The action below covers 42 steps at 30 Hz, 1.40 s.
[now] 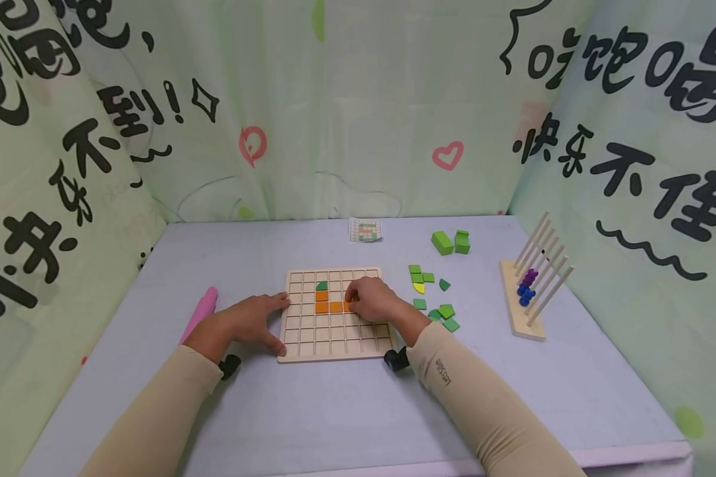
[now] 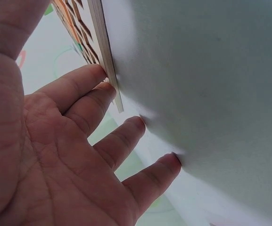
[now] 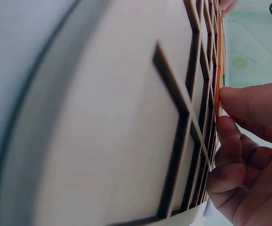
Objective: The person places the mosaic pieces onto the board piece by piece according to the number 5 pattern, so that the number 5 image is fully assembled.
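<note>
A wooden grid board (image 1: 334, 347) lies flat on the table. My left hand (image 1: 247, 323) spans its left edge, thumb near the front corner and straight fingertips along the side; in the left wrist view, two fingertips touch the board's edge (image 2: 108, 56) while the other two rest on the tabletop. Over the grid's middle, my right hand (image 1: 372, 299) pinches an orange tile (image 1: 347, 307) at the right end of a row, its fingers partly covering it. Beside it sit other orange square tiles (image 1: 335, 307), with a dark green rounded tile (image 1: 321, 286) above.
Loose green tiles (image 1: 446, 311) and a yellow piece (image 1: 418, 288) lie right of the board. Further back are green blocks (image 1: 442, 242) and a printed pattern card (image 1: 365, 230). A peg stand (image 1: 528, 328) with beads stands at right, a pink cylindrical object (image 1: 201, 311) at left.
</note>
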Tool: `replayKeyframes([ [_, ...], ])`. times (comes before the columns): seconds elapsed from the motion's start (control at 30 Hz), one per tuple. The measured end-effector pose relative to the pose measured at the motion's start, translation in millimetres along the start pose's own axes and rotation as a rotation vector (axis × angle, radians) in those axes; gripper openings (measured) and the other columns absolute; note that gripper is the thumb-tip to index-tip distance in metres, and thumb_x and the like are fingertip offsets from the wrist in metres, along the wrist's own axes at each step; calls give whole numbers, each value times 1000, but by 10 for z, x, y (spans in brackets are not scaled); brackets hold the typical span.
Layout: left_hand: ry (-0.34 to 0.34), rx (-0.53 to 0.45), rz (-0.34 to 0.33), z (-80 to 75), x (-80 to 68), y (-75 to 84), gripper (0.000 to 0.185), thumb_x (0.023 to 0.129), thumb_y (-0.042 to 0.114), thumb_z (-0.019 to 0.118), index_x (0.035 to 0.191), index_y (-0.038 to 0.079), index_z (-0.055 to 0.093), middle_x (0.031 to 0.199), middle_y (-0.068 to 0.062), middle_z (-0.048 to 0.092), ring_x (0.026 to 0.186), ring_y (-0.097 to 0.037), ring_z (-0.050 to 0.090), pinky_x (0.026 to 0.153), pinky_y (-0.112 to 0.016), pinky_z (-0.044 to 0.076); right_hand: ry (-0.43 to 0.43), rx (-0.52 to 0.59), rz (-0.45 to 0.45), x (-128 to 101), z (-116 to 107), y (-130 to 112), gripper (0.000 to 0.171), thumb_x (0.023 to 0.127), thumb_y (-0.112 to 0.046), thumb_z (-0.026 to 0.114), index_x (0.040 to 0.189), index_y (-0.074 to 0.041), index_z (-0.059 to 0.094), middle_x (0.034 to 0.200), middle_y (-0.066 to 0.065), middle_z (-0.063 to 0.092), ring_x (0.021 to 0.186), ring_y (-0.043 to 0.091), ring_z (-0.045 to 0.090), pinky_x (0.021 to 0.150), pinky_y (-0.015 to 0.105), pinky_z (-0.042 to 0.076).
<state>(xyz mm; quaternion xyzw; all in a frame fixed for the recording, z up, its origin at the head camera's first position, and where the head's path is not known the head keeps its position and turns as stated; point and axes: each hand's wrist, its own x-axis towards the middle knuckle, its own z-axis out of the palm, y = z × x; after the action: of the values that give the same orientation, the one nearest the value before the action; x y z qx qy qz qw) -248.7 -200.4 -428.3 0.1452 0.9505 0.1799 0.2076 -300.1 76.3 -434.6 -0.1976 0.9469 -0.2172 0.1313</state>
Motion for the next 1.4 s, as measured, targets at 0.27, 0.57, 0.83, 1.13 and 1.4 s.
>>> replayKeyframes([
  [0.27,-11,1,0,4,7,-4,111,72,44,95,161,12,38,171,-9,30,155,-40,30,123,-57,32,0,18,-10,-63,-36,28,10,99,-14,69,108,-11,72,100,2,69,92,20,58,89,36,52],
  [0.57,-5,3,9,-8,17,-25,111,72,44,95,162,13,38,171,-8,29,155,-40,29,124,-58,31,19,114,-1,-176,-224,211,15,100,-18,68,113,-11,70,105,3,68,96,20,58,84,33,51],
  [0.83,-6,14,7,-1,18,-27,111,72,44,95,161,12,38,171,-9,29,155,-40,30,123,-58,32,68,114,86,-189,-447,586,25,100,-18,66,121,-5,68,112,9,67,98,24,59,84,36,51],
  [1.13,-2,-7,5,0,18,-36,111,72,44,95,161,12,38,171,-9,30,155,-40,29,124,-58,31,124,54,205,-73,-645,966,31,102,-17,63,128,-1,66,120,16,65,106,29,57,97,43,51],
  [1.4,-7,-9,12,-5,14,-26,110,72,43,95,161,12,38,171,-10,29,156,-39,29,125,-57,30,98,14,314,41,-730,1185,39,103,-15,58,137,1,61,134,22,62,114,32,58,105,47,51],
])
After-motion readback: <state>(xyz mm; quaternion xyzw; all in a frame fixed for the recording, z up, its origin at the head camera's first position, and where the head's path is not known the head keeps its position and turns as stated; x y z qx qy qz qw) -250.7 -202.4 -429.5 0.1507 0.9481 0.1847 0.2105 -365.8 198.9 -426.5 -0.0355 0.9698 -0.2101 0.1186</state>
